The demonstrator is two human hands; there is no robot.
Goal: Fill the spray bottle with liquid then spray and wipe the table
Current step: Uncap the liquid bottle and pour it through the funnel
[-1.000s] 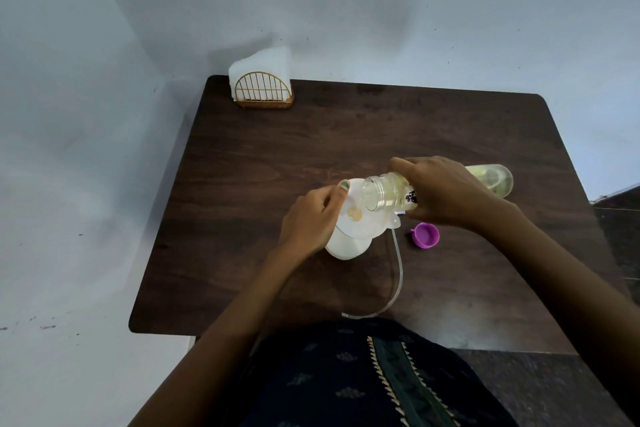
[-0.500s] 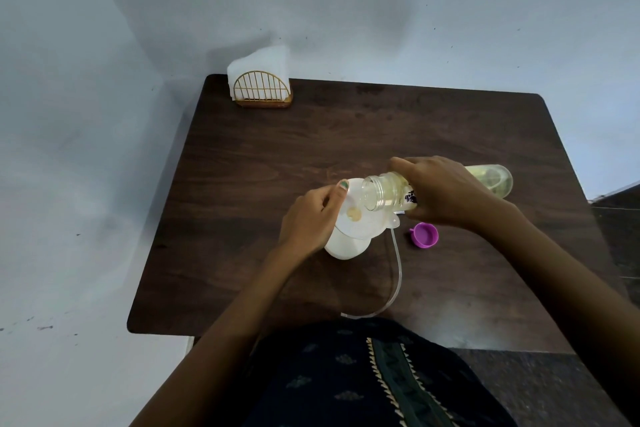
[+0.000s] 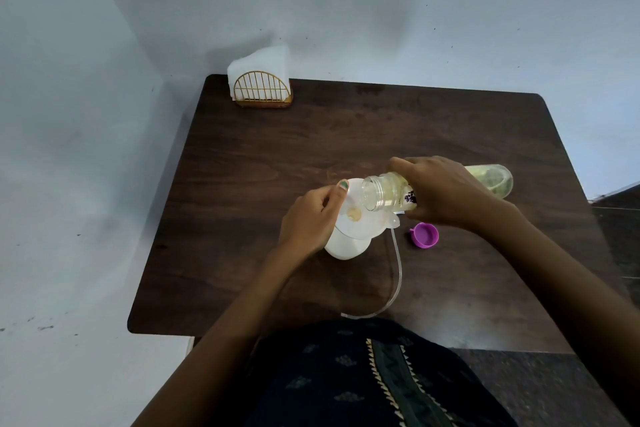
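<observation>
A white spray bottle (image 3: 346, 246) stands near the middle of the dark wooden table (image 3: 277, 156) with a white funnel (image 3: 363, 222) in its neck. My left hand (image 3: 311, 215) grips the funnel's rim and the bottle's top. My right hand (image 3: 446, 191) grips a clear bottle of yellowish liquid (image 3: 384, 196), tipped on its side with its open mouth over the funnel. A pool of yellowish liquid sits in the funnel. The spray head is mostly hidden under the funnel and my right hand; its clear dip tube (image 3: 391, 284) curves across the table toward me.
A purple cap (image 3: 425, 235) lies on the table just right of the spray bottle. A gold wire holder with white napkins (image 3: 261, 85) stands at the far left corner. Walls close in behind and to the left of the table.
</observation>
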